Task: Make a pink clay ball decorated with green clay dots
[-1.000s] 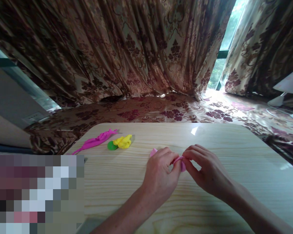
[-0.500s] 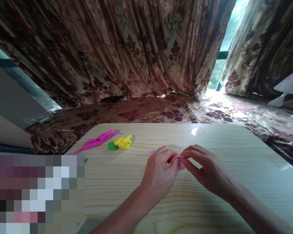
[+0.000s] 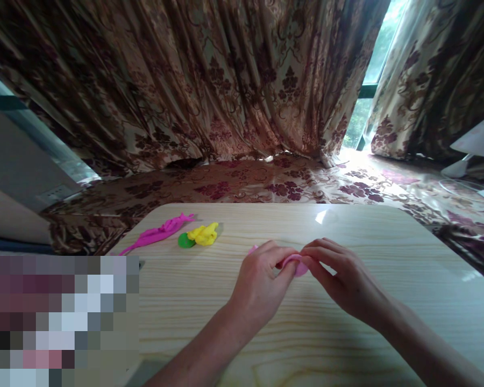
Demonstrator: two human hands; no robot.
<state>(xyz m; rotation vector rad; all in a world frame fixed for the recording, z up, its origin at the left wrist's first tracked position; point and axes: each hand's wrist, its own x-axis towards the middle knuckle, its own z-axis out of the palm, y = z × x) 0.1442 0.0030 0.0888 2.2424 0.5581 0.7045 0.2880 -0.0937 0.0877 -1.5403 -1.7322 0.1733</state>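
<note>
Between my hands is a light pink piece of modelling clay [image 3: 301, 268], thin and curved, held just above the table. My left hand [image 3: 265, 271] pinches it between thumb and fingers. On its far right edge, the thumb and fingertips of my right hand [image 3: 334, 263] press together. Another bit of light pink clay [image 3: 253, 249] shows behind my left knuckles; whether it joins the held piece is hidden.
On the pale wood-grain table [image 3: 193, 301], a long magenta clay piece [image 3: 161, 231] lies at the far left. Beside it, a yellow clay lump [image 3: 204, 234] touches a green clay disc [image 3: 186, 241]. A lamp [image 3: 478, 138] stands at right, beyond the table.
The pink clay has turned slightly between my fingers and now shows a rounder lower edge. My right fingertips have shifted a little along its edge. The other clay stays put.
</note>
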